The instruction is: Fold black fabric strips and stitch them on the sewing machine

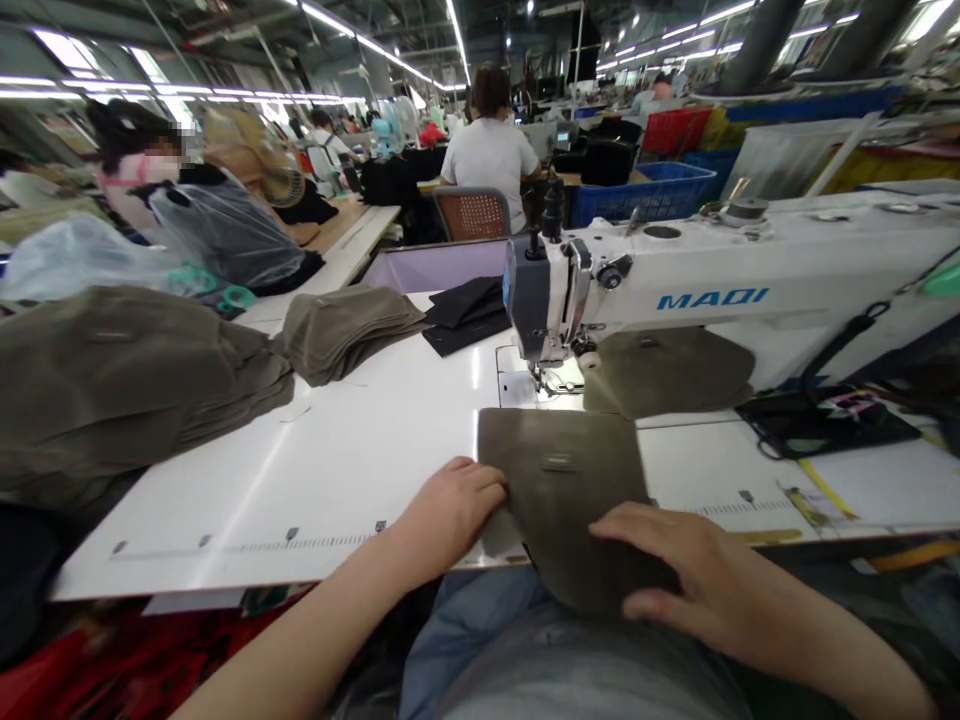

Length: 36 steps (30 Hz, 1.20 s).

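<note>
An olive-brown fabric piece (570, 480) with a short slot-like detail lies in front of the sewing machine (551, 310), its lower end hanging over the table's front edge. My left hand (454, 515) grips its left edge with curled fingers. A bit of a lower layer shows below those fingers. Over the right side of the piece my right hand (682, 565) rests with thumb and fingers apart. The machine's presser foot (538, 378) is just beyond the piece's far edge, apart from it. Another olive fabric piece (675, 370) lies under the machine arm.
Stacks of olive fabric pieces (112, 370) and smaller olive panels (349, 330) occupy the table's left side. Black pieces (469, 315) lie behind them. To the right is a black item (825, 425) with cords. A co-worker (489, 150) sits ahead, beside a blue crate (645, 190).
</note>
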Motion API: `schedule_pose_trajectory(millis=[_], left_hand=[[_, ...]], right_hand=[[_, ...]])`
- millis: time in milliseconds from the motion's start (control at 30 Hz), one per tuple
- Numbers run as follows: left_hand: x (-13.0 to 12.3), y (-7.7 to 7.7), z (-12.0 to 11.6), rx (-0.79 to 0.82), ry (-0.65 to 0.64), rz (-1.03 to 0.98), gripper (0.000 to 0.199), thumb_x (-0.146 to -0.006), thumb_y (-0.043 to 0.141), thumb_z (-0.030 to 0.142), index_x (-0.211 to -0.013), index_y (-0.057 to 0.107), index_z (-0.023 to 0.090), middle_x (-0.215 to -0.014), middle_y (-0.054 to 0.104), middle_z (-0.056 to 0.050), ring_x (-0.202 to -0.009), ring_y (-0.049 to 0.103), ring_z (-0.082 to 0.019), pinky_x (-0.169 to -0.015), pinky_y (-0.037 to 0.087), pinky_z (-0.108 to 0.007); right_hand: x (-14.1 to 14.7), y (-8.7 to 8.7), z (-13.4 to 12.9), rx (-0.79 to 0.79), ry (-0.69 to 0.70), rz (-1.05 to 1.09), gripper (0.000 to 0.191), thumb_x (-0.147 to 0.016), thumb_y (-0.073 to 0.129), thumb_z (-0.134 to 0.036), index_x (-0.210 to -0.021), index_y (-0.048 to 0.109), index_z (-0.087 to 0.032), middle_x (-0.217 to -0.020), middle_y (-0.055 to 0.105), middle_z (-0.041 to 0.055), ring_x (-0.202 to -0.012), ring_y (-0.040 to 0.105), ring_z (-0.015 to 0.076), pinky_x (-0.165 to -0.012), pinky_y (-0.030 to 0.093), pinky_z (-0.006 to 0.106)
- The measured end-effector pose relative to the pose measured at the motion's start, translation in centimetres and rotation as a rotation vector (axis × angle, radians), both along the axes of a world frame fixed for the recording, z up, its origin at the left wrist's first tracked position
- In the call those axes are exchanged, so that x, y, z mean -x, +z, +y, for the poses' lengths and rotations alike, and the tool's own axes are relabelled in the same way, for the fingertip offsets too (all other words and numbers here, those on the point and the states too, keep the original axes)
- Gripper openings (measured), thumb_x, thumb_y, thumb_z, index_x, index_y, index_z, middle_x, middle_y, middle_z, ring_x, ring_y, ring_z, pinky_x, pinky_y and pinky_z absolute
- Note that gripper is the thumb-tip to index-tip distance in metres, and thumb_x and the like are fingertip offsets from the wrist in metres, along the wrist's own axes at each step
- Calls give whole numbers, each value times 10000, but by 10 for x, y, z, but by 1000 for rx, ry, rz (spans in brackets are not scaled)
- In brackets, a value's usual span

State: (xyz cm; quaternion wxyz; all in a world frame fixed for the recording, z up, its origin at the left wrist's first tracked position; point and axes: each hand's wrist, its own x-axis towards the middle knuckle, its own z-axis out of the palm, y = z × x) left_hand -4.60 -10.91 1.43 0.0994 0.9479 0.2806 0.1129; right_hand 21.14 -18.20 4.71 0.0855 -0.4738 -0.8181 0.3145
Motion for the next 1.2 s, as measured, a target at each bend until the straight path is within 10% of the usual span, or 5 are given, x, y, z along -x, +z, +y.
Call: schedule_pose_trajectory(millis=[133, 500, 733, 1067, 1200], left_hand=[[47, -2, -14, 105, 204, -186, 363, -669, 373, -16, -903, 582, 167, -976, 637, -52, -905, 594, -167, -825, 482, -331], [39, -1, 2, 259, 528, -448, 147, -814, 459, 179, -773, 598, 155, -871, 635, -42, -760, 598, -134, -690, 481, -230], [37, -20, 8, 296, 703, -422, 129, -772, 481, 144, -858, 571, 180, -707, 611, 19, -635, 576, -114, -608, 465, -221], [42, -23, 4, 153, 506, -466, 359, -851, 390, 102, -1157, 519, 239, -976, 583, -47, -873, 584, -123, -728, 492, -233], [44, -23, 2, 235, 762, -486, 421, -844, 412, 161, -1261, 383, 208, -839, 602, -20, -668, 589, -105, -592, 487, -215]], right_hand=[[-21, -18, 14, 6, 77, 27, 800, -623, 686, -493, -1324, 384, -255, -1340, 432, 88, -1212, 400, 251, -1003, 330, 418], [16, -41, 57, -81, -512, 272, 254, -794, 489, -417, -804, 625, -203, -764, 689, 29, -717, 639, 222, -605, 494, 312], [30, -50, 54, -120, -679, 279, 542, -773, 536, -370, -1241, 328, -193, -765, 689, 19, -677, 651, 194, -600, 488, 285], [29, -48, 61, -238, -481, 114, 154, -839, 442, -320, -795, 558, -230, -698, 631, -1, -612, 594, 147, -573, 451, 263], [27, -47, 64, -248, -459, 124, 187, -847, 420, -287, -901, 586, -220, -810, 651, 31, -729, 616, 167, -637, 475, 284]])
